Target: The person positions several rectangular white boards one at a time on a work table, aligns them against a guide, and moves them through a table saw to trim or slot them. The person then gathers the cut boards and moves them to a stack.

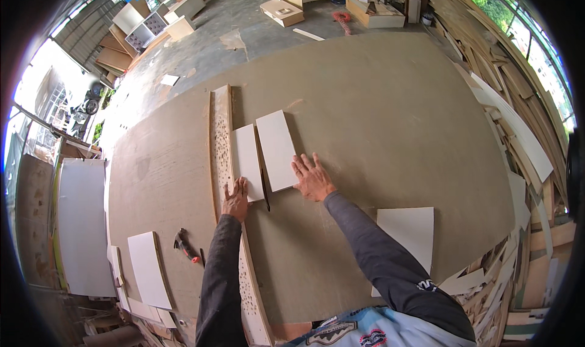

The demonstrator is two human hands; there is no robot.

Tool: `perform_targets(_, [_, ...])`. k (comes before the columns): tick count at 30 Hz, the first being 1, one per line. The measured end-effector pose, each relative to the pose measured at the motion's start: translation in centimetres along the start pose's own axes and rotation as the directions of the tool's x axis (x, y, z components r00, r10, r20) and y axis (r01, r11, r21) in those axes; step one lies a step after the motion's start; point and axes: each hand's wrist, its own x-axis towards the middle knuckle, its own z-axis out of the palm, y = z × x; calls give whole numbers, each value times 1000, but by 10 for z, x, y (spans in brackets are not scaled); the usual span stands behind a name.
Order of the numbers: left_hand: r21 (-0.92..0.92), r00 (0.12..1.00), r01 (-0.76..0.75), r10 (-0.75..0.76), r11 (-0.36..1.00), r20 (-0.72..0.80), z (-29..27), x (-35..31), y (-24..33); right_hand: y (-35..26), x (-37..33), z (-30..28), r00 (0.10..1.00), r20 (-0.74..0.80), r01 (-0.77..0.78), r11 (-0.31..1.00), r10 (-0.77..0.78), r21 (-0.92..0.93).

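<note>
Two white rectangular panels lie side by side on the large brown worktable, a dark narrow gap between them. My left hand [235,201] rests at the near-left corner of the left panel [247,158], beside a long wooden strip [220,134] dotted with holes; its fingers are extended. Against the right edge of the right panel [277,149], my right hand [314,179] lies with fingers spread. At the near end of the gap a thin dark sliver [267,202] shows; I cannot tell what it is. Neither hand grips anything.
A tool with a black-and-red handle [186,246] lies left of my left forearm. White boards rest at the table's near left [149,271] and under my right arm [408,231]. Wood offcuts [512,85] pile along the right side; cabinet boxes [283,12] stand on the far floor.
</note>
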Motion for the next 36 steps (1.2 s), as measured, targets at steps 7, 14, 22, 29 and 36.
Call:
perform_targets(7, [8, 1000, -13, 13, 1000, -4, -13, 42, -21, 53, -20, -21, 1000, -28, 10, 999, -9, 45])
perform_targets(14, [-80, 991, 14, -2, 997, 137, -29, 109, -59, 42, -102, -21, 991, -54, -109, 979, 120, 173])
perform_targets(22, [-253, 924, 380, -380, 890, 53, -113, 173, -6, 3, -121, -5, 953, -94, -260, 939, 286, 227])
perform_targets(29, [-266, 947, 312, -322, 912, 8, -110, 194, -3, -5, -117, -9, 929, -84, -325, 902, 362, 285])
perform_targets(36, [-519, 834, 312, -491, 795, -250, -114, 150, -73, -29, -97, -32, 879, 63, -474, 855, 472, 209])
